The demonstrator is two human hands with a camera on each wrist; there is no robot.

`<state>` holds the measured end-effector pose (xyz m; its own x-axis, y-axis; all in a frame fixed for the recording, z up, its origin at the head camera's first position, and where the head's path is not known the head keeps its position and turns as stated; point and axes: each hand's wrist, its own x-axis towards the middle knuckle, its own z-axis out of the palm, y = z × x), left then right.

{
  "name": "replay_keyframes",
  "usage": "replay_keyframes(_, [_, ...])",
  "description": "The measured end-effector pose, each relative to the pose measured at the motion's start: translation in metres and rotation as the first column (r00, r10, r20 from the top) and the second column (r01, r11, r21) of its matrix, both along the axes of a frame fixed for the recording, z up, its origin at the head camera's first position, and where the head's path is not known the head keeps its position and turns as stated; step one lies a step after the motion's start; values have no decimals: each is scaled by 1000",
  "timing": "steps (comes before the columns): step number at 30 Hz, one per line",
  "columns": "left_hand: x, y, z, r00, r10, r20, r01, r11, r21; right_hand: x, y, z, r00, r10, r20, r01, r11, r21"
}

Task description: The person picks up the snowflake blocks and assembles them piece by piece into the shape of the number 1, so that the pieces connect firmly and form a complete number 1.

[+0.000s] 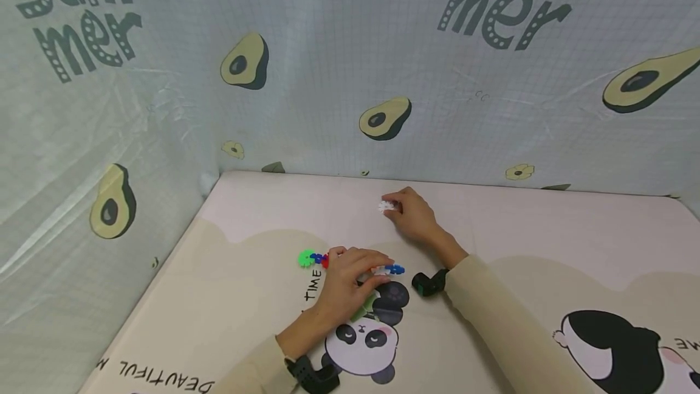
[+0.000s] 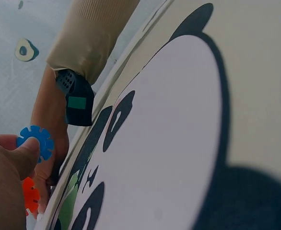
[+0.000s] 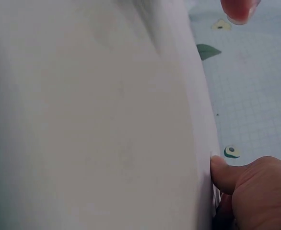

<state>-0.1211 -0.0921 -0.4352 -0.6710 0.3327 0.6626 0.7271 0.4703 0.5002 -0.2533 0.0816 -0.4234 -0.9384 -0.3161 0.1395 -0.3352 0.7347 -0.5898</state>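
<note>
My left hand grips a row of notched plastic discs over the printed panda. A green disc, a dark blue disc and part of a red disc stick out on its left. On its right show a white disc and a blue disc. In the left wrist view the thumb presses on a blue disc, with an orange-red disc below. Farther back, my right hand pinches a white notched disc between thumb and fingers. The right wrist view shows that hand at the lower right.
A printed cloth covers the table, with its back edge just beyond my right hand. Behind it hangs a pale curtain with avocado prints. Each wrist wears a black camera, the right one near the row's blue end.
</note>
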Motion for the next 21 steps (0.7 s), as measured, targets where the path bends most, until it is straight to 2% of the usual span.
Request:
replay_keyframes(5, [-1, 0, -1, 1000, -3, -5, 3, 1000, 5, 1, 2, 2, 1000, 7, 4, -7, 999, -42])
replay_keyframes(10, [-1, 1, 0, 1000, 0, 11, -1, 1000, 10, 8, 9, 4, 1000, 17, -3, -17, 988, -151])
replay_keyframes(15, [0, 1, 1, 999, 27, 32, -27, 1000, -1, 19, 21, 6, 1000, 23, -2, -23, 974, -226])
replay_keyframes(21, [-1, -1, 2, 1000, 25, -6, -25, 1000, 3, 38, 35, 10, 997, 74, 34, -61, 960, -275])
